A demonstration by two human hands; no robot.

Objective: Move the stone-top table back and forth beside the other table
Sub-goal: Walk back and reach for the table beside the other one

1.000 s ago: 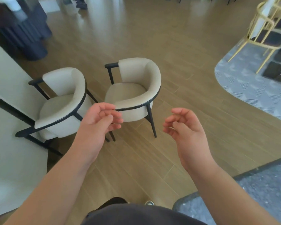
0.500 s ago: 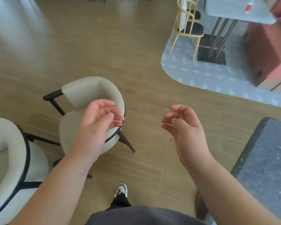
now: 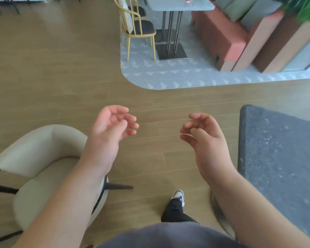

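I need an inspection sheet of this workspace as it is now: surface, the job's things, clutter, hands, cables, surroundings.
Surface: wood-plank floor; grey patterned carpet farther off.
Job's things: dark speckled stone-top table at the right, not touched by either hand; the other table cannot be identified.
Clutter: cream armchair with black legs at the left.
Hands: left hand and right hand are raised above the floor, fingers loosely curled, holding nothing.
Cables: nothing seen.
Surroundings: yellow-frame chair, pale table on metal legs, salmon bench seat, green plant; the person's shoe.
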